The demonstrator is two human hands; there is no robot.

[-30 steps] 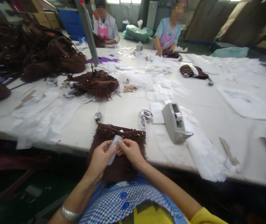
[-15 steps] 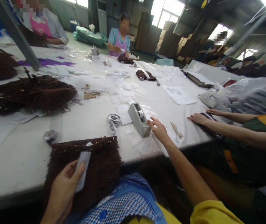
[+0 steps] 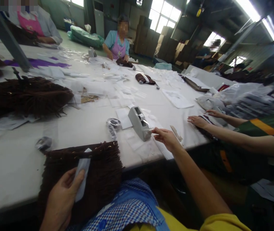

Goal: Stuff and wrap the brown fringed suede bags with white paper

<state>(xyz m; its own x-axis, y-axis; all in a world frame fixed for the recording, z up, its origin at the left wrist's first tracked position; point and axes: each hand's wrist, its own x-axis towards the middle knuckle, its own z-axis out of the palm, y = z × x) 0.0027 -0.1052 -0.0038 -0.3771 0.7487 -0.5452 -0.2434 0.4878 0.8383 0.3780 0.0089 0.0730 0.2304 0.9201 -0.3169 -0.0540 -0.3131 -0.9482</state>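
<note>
My left hand (image 3: 61, 195) grips a pale, flat strip (image 3: 82, 179) between thumb and fingers. The strip lies over the front of a dark brown fringed bag (image 3: 103, 175), which rests at the table edge and against my lap. A small white tip shows at the bag's top. My right hand (image 3: 167, 138) is at the front end of a grey tape dispenser (image 3: 137, 123), its thumb and forefinger pinched on the end of the clear tape (image 3: 148, 129). Beside the dispenser is a wrapped coil of cord (image 3: 113, 123).
A pile of brown fringed bags (image 3: 28, 96) sits at left. To the right, a co-worker's hands (image 3: 199, 121) press on a dark item. White sheets (image 3: 177, 98) and scraps cover the far table. A metal post (image 3: 12, 35) rises at left; two co-workers are across the table.
My right hand has shifted to the dispenser's front end, and its fingers have drawn together. My left hand keeps hold of the strip. The whole view has turned slightly.
</note>
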